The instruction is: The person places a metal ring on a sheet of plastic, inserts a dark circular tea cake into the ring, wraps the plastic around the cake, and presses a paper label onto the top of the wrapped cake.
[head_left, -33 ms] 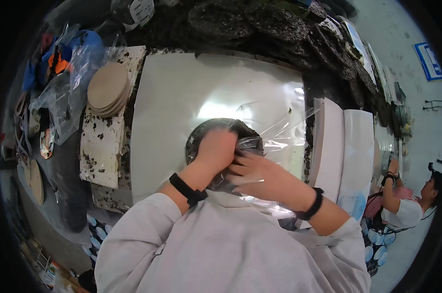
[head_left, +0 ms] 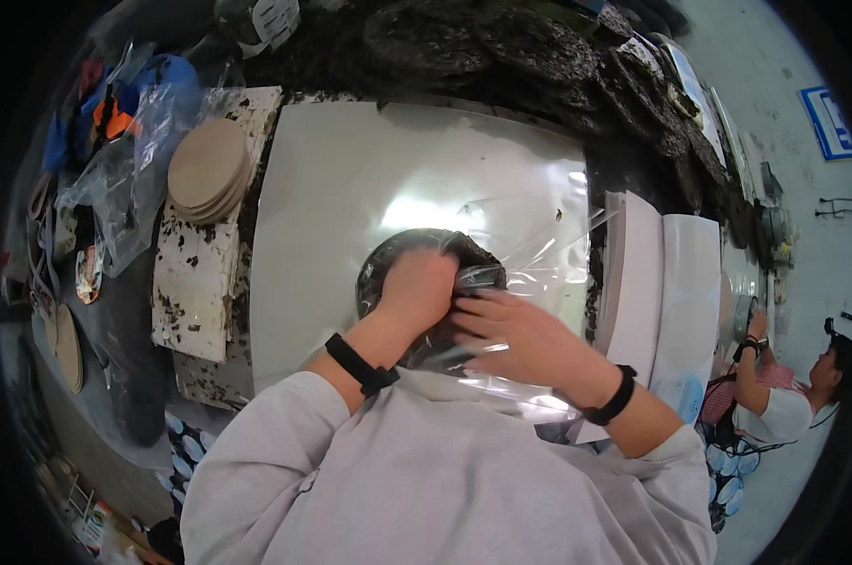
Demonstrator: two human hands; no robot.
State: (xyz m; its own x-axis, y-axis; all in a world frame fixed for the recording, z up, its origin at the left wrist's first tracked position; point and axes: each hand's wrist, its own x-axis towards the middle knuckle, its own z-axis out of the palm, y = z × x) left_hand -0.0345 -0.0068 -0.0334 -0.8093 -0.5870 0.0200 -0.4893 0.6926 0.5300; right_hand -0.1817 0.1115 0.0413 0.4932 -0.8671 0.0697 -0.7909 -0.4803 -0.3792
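Observation:
A dark round cake point(head_left: 381, 259) lies on a pale, shiny board, with clear plastic film point(head_left: 539, 259) over it and spreading to its right. On the cake's top, my left hand point(head_left: 421, 287) is closed, pinching the film; its fingertips are partly hidden. My right hand point(head_left: 520, 339) hovers at the cake's right side over the film, its fingers stretched and slightly blurred. Black bands circle both my wrists.
Beneath the cake is the white board point(head_left: 322, 169). Tan round discs point(head_left: 208, 165) are stacked at left, near crumpled plastic bags point(head_left: 115, 202). Dark round slabs point(head_left: 511, 56) pile up behind. White sheets point(head_left: 633, 273) stand at right; farther off, another person point(head_left: 774, 400) works.
My right hand has moved slightly to the right, away from my left hand, and its fingers have straightened. The left hand stays in place on the cake.

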